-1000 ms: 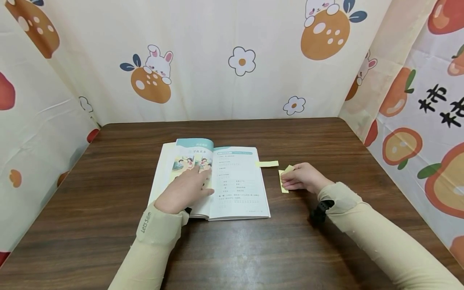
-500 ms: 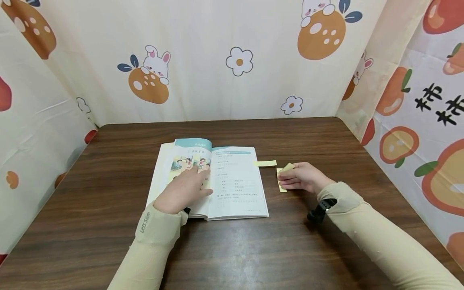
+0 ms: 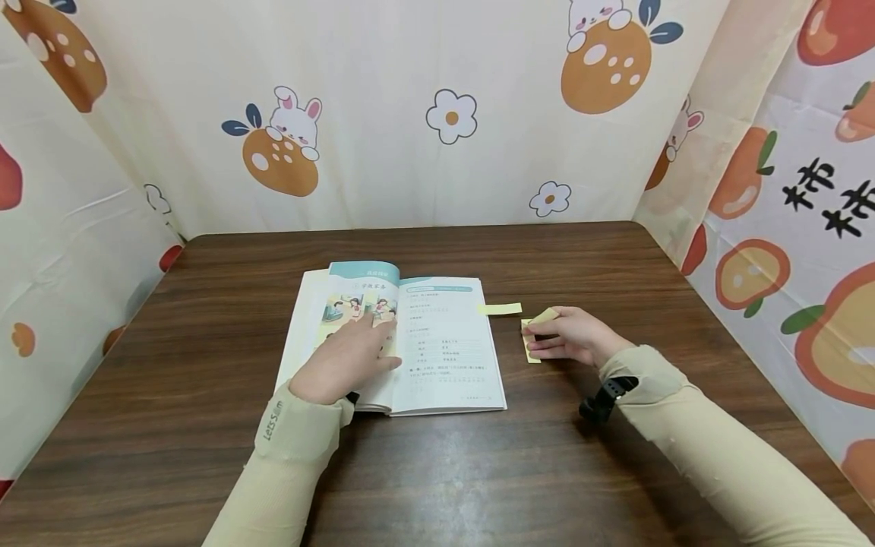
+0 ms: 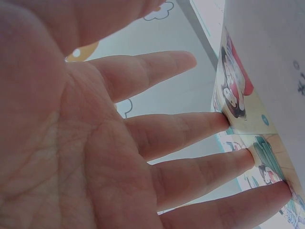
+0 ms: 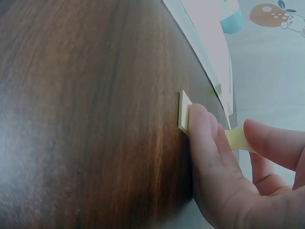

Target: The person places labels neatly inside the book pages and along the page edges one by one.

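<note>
An open book (image 3: 451, 372) lies on the wooden table, with coloured pictures on its left page and printed text on the right. My left hand (image 3: 345, 357) rests on the left page with fingers spread; in the left wrist view several fingertips touch the pictures (image 4: 233, 86). A yellow sticky note (image 3: 507, 309) sticks out from the book's right edge. To the right, my right hand (image 3: 574, 336) is at a small yellow sticky note pad (image 3: 531, 352). Its thumb and index finger pinch a raised sheet (image 5: 237, 138), while other fingers press the pad (image 5: 184, 113) against the table.
The dark wooden table (image 3: 444, 479) extends around the book on all sides. Behind it hangs a pale curtain (image 3: 383, 68) with rabbits and flowers, and fruit-patterned cloth (image 3: 766, 251) closes off the right side. A black strap (image 3: 604, 399) circles the right wrist.
The head view has shifted slightly. My right fingers have parted a little at the pad, with the pinched sheet still raised. My left hand stays on the page.
</note>
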The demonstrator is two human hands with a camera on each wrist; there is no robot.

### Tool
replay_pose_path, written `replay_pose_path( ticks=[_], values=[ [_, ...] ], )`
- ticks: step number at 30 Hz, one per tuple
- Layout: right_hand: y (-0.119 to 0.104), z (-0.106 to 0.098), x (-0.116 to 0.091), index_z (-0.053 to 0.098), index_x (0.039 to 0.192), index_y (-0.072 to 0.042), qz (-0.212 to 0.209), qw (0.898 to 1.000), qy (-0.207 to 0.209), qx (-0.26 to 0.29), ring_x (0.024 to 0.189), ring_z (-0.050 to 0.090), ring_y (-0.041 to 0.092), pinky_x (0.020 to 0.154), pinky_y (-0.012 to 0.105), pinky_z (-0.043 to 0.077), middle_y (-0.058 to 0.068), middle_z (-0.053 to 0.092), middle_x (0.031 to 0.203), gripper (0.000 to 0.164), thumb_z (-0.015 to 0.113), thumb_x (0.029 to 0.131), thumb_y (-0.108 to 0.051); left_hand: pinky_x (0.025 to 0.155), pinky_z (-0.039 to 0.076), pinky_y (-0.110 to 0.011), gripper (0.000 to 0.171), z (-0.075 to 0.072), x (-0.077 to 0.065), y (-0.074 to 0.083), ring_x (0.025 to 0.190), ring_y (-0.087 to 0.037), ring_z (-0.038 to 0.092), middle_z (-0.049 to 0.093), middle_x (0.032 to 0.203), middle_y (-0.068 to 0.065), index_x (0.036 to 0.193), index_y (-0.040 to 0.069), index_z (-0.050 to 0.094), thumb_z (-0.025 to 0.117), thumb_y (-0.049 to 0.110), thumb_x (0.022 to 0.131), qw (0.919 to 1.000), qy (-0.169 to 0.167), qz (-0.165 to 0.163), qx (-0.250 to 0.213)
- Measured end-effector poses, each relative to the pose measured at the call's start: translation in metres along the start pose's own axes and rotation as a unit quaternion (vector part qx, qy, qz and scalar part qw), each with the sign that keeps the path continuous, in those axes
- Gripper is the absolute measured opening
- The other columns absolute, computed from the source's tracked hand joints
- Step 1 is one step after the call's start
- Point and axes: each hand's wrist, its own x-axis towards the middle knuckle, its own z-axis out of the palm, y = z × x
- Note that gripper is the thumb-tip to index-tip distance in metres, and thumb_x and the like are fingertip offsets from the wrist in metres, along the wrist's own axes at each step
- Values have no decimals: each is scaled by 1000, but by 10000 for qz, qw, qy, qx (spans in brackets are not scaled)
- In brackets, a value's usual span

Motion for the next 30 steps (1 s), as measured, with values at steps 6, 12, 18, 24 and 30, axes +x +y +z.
replay_pose_path(
  ticks=[6,12,18,24,30],
  values=[
    [0,2,-3,49,107,-1,-138,9998,-126,70,79,70,16,80,33,60,2,73,92,12,54,97,1,110,38,-54,58,0,-1,-1,138,-44,42,46,147,-29,144,2,50,68,27,94,10000,25,33,-38],
    [3,3,-3,53,106,1,-218,9996,-133,103,78,69,16,80,31,59,3,72,90,10,54,97,4,110,38,-54,59,1,-1,-2,137,-44,44,48,146,-27,144,1,50,68,27,94,10000,39,58,-67],
    [5,3,-4,53,106,4,-223,9996,-64,151,77,69,15,79,29,59,2,73,89,10,55,96,3,109,39,-55,58,0,-2,-2,136,-44,44,48,145,-28,144,2,50,68,27,94,10000,42,74,-49],
    [6,2,-6,48,111,6,-245,9996,-44,140,79,70,15,80,30,59,1,73,89,17,55,96,4,104,44,-52,57,-1,-3,-1,129,-42,51,53,140,-27,142,2,51,68,27,94,9999,52,124,-41],
    [9,-2,-4,41,134,18,-182,9998,-43,-18,84,69,12,83,28,58,1,70,95,42,48,94,6,103,45,-51,57,-1,-3,0,127,-41,53,54,138,-26,142,2,51,68,27,94,9999,66,155,-13]
  ],
)
